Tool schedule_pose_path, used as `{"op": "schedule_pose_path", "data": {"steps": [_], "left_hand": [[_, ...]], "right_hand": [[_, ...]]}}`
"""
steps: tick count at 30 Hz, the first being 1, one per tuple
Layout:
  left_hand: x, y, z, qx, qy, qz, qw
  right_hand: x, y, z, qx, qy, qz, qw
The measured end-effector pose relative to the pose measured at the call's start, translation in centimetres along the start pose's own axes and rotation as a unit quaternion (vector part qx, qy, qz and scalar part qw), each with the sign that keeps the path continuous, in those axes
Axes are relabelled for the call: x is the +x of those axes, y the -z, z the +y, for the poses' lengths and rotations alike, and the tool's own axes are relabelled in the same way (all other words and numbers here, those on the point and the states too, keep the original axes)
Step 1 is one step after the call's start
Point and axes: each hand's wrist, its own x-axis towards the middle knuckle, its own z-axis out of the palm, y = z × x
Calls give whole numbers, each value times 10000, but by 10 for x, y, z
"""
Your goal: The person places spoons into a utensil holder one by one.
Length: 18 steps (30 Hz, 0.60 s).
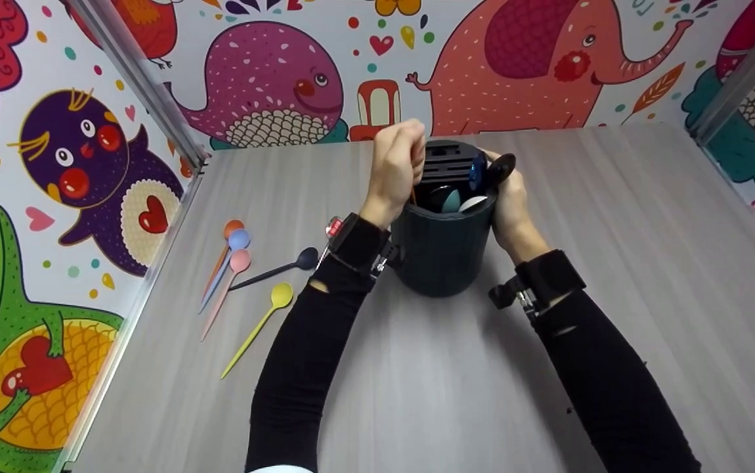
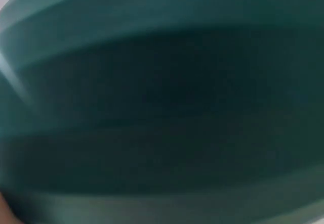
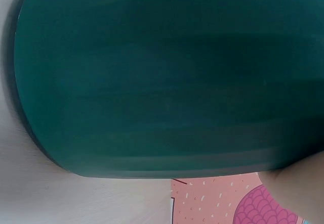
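Observation:
A dark green utensil holder (image 1: 442,256) stands upright on the table, with a black slotted insert (image 1: 446,161) at the back of its top. My left hand (image 1: 394,167) is curled above its left rim. A thin orange handle (image 1: 413,196) shows just below those fingers and runs down into the holder. My right hand (image 1: 512,207) grips the holder's right side, its fingers partly hidden behind it. Among the contents are a teal utensil head (image 1: 451,200), a white one (image 1: 473,204) and a black rounded one (image 1: 501,169) leaning out. Both wrist views are filled by the holder's green wall (image 3: 152,82).
Left of the holder lie an orange spoon (image 1: 234,228), a blue spoon (image 1: 238,238) and a pink spoon (image 1: 239,261), close together. A navy spoon (image 1: 306,258) and a yellow spoon (image 1: 281,295) lie nearer the holder. Printed panels (image 1: 272,79) border the table.

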Motion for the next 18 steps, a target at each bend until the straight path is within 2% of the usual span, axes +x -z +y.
{"op": "schedule_pose_path", "data": {"steps": [7, 12, 18], "left_hand": [[-1, 1, -3, 634, -211, -271, 9974], [1, 2, -6, 1363, -411, -159, 9897], [1, 4, -8, 1997, -259, -35, 9795]], "right_hand": [[-1, -1, 0, -20, -20, 66, 10000], [0, 0, 1, -61, -28, 95, 9999], [0, 0, 1, -172, -28, 130, 9998]]}}
